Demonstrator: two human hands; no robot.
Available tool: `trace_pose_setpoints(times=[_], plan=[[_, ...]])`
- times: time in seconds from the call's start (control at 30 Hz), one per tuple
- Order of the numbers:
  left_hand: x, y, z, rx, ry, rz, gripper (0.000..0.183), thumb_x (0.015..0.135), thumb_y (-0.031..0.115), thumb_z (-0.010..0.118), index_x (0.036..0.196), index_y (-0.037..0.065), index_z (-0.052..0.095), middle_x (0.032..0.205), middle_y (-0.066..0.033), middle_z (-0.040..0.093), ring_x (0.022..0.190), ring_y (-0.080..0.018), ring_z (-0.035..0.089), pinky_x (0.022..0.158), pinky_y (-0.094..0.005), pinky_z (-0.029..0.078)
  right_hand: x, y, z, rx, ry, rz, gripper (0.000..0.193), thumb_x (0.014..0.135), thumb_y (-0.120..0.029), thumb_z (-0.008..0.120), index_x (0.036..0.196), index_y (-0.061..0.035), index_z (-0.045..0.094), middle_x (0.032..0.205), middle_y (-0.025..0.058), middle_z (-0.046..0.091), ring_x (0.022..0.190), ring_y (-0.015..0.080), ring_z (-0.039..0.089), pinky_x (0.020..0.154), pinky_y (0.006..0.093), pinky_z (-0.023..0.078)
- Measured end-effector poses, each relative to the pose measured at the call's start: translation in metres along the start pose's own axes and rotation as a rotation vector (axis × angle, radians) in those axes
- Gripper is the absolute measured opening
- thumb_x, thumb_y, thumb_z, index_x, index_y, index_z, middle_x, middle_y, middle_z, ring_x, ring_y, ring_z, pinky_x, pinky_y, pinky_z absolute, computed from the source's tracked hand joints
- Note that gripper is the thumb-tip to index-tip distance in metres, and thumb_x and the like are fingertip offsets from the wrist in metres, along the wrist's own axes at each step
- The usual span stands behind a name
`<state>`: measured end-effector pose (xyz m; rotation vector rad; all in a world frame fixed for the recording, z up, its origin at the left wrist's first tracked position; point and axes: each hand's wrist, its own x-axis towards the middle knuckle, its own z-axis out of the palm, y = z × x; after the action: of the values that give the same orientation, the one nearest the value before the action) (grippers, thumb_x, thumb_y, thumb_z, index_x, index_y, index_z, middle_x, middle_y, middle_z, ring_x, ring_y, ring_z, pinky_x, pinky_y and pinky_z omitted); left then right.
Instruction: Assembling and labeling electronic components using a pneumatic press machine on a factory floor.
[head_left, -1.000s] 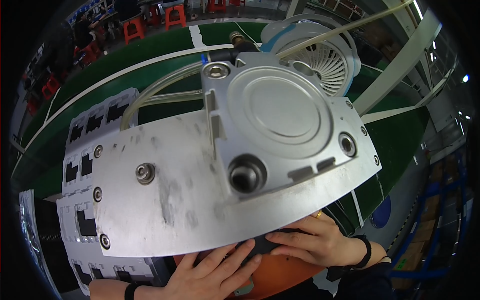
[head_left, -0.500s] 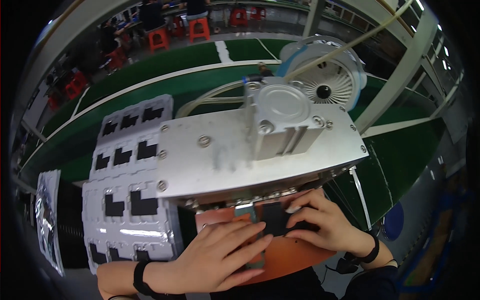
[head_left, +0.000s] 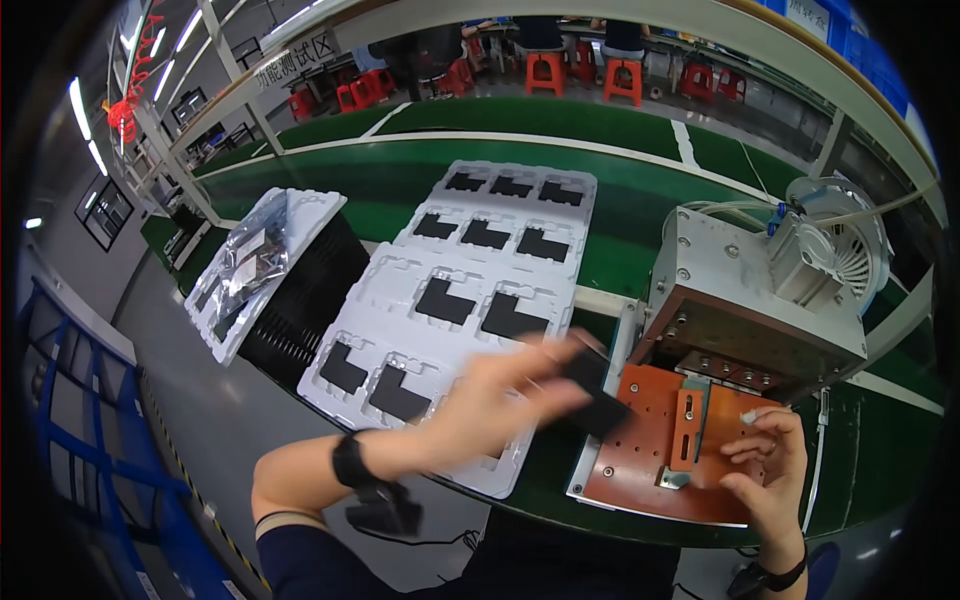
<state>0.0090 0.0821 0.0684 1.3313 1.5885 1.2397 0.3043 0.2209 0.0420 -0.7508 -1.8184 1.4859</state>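
Observation:
My left hand (head_left: 510, 390), blurred by motion, grips a flat black piece (head_left: 597, 396) between thumb and fingers. It is above the right edge of the white plastic tray (head_left: 385, 290), beside the orange fixture plate (head_left: 625, 465). L-shaped black parts (head_left: 515, 317) lie in the tray's pockets. My right hand (head_left: 770, 460) is over the right side of the plate, its fingers loosely curled and apart with nothing between them. A white cover sits on one fingertip. A slotted orange block (head_left: 687, 430) is fixed on the plate, left of that hand.
Behind the plate stands a metal press (head_left: 745, 270) with a cylinder on top and a white fan (head_left: 850, 240) behind it. At the left, a stack of black trays (head_left: 300, 300) carries a white tray with a clear bag (head_left: 255, 255). People sit on red stools (head_left: 545, 72) beyond the green belt.
The view has swung left. My left hand has lifted the black piece off the orange plate and carried it left toward the tray. My right hand has let go of the piece.

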Motion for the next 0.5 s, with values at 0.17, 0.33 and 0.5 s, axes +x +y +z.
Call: trace_pose_setpoints(times=[0.17, 0.33, 0.5], plan=[[0.010, -0.086, -0.166, 0.157, 0.653, -0.079, 0.044, 0.088, 0.009, 0.064, 0.130, 0.000, 0.053, 0.100, -0.0047, 0.067, 0.083, -0.0075, 0.059, 0.070, -0.0208, 0.046, -0.013, 0.012, -0.010, 0.075, -0.007, 0.084, 0.029, 0.072, 0.005, 0.072, 0.095, 0.0019, 0.055, 0.100, 0.0092, 0.053, 0.080, 0.0132, 0.063, 0.069, 0.0232, 0.051], [0.007, -0.163, -0.233, 0.248, 0.656, -0.159, 0.042, 0.086, 0.014, 0.068, 0.123, -0.004, 0.058, 0.099, -0.0074, 0.068, 0.077, -0.0064, 0.060, 0.065, -0.0217, 0.046, -0.009, 0.010, -0.004, 0.110, 0.022, 0.039, 0.021, 0.075, 0.009, 0.067, 0.092, 0.0027, 0.058, 0.095, 0.0087, 0.054, 0.072, 0.0120, 0.062, 0.065, 0.0220, 0.051], [-0.001, -0.132, -0.197, 1.115, 0.765, -0.118, 0.030, 0.080, 0.012, 0.071, 0.107, -0.001, 0.067, 0.094, -0.0101, 0.062, 0.088, -0.0243, 0.060, 0.076, -0.0326, 0.049, -0.013, 0.012, -0.007, 0.071, -0.003, 0.052, 0.014, 0.076, 0.008, 0.068, 0.087, 0.0037, 0.059, 0.091, 0.0081, 0.056, 0.072, 0.0117, 0.062, 0.065, 0.0217, 0.051]])
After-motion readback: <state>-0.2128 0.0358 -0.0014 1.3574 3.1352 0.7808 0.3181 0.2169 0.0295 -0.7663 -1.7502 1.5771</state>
